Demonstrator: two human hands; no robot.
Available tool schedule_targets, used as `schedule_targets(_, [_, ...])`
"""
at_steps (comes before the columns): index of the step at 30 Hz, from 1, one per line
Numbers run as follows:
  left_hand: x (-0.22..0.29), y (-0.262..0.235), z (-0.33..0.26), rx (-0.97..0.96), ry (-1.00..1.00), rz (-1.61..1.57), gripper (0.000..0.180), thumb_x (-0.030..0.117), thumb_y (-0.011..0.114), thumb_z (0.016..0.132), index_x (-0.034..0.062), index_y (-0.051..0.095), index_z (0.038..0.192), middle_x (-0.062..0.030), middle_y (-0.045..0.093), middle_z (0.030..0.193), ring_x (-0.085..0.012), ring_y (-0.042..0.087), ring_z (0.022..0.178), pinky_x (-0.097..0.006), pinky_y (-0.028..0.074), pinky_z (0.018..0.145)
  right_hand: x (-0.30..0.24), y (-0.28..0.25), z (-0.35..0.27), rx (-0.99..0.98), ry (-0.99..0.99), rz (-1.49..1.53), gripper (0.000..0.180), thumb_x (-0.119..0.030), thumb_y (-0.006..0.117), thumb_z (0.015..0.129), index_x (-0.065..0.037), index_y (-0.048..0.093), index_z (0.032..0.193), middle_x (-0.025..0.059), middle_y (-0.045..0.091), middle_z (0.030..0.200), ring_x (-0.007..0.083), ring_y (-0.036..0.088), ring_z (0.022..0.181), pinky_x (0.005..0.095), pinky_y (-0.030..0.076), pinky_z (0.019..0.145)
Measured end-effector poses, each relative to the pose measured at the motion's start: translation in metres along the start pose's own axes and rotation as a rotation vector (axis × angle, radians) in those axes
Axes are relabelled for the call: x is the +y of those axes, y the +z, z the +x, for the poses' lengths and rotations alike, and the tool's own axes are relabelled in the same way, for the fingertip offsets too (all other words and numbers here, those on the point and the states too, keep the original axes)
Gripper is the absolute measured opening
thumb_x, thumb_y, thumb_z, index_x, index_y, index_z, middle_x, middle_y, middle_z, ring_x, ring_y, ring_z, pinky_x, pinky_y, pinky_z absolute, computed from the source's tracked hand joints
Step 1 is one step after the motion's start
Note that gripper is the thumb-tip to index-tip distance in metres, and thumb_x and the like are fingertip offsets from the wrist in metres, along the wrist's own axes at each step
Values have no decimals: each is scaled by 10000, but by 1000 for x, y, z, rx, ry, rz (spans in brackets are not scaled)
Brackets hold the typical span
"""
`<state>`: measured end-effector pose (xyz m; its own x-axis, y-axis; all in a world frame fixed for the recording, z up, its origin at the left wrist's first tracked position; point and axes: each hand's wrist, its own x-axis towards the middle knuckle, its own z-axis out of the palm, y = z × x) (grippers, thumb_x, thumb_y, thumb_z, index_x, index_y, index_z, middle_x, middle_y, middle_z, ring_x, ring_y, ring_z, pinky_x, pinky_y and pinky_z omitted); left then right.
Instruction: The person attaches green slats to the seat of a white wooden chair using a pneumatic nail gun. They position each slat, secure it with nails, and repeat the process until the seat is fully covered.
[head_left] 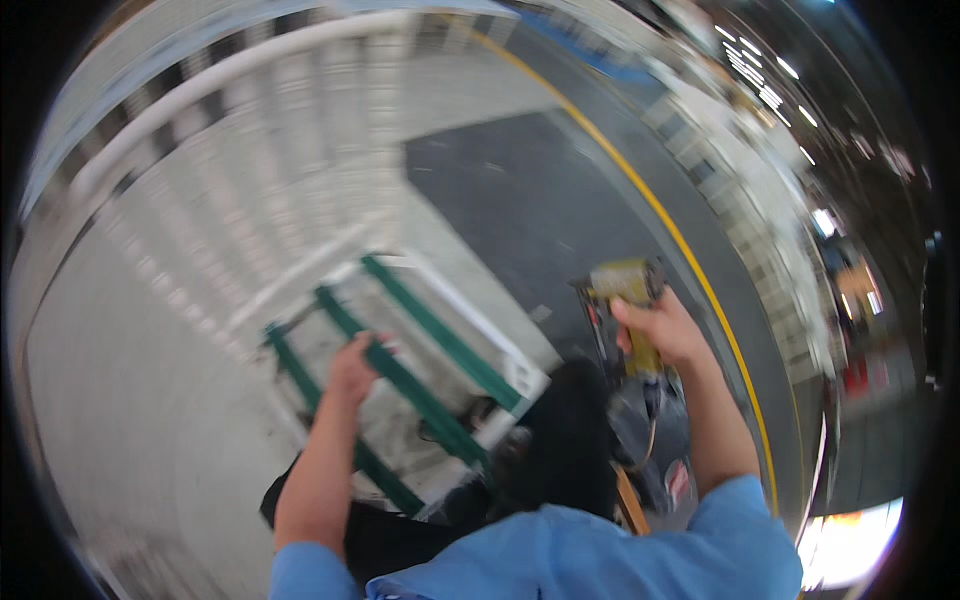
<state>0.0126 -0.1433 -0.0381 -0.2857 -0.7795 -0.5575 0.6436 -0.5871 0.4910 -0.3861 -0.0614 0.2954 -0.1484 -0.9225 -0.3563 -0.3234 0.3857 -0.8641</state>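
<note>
My left hand [354, 370] is closed around the middle green slat [425, 405] of a white frame [465, 305]. Two more green slats run roughly parallel to it, one on each side; the far-right slat [440, 332] lies nearest the right rail. Out to the right, my right hand [668, 328] grips a yellow and dark nail gun [622, 278] by its handle, held apart from the frame. Motion blur hides the fine detail of the gun and the slat ends.
White spindled railings [290, 110] rise beyond the frame. A dark mat [540, 200] lies on the floor, with a yellow line [640, 185] past it. Stacked pale parts [770, 230] line the right side. A dark grey bag-like shape [645, 430] is beside my knee.
</note>
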Motion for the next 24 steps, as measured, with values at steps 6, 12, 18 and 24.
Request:
schedule_targets(6, [-37, 37, -55, 159, -103, -8, 355, 353, 502, 1149, 39, 566, 1301, -142, 675, 1359, -381, 670, 1188, -563, 557, 1016, 115, -158, -110, 452, 323, 123, 425, -353, 852, 943, -80, 681, 1220, 38, 678, 969, 154, 651, 716, 334, 547, 587])
schedule_targets(12, [-135, 65, -146, 119, -293, -178, 411, 386, 497, 1143, 42, 610, 1337, -108, 699, 1293, -327, 675, 1183, -568, 554, 1057, 266, -184, -144, 447, 552, 477, 359, -286, 809, 977, -97, 667, 1248, 61, 685, 993, 209, 675, 711, 391, 587, 591])
schedule_targets(18, [-211, 89, -190, 342, -407, -218, 539, 482, 350, 1161, 43, 591, 1358, -106, 688, 1277, -355, 691, 1112, -611, 561, 1027, 353, -192, -126, 423, 564, 686, 465, -322, 855, 941, -74, 671, 1290, 67, 699, 1045, 283, 711, 834, 503, 609, 691])
schedule_targets(24, [-223, 90, -185, 310, -257, -183, 508, 426, 309, 1181, 20, 472, 1438, -150, 670, 1324, -397, 680, 1113, -619, 536, 1037, 329, -210, -157, 393, 631, -638, 467, -339, 873, 868, -19, 749, 1184, 175, 733, 1059, 340, 739, 910, 461, 606, 839])
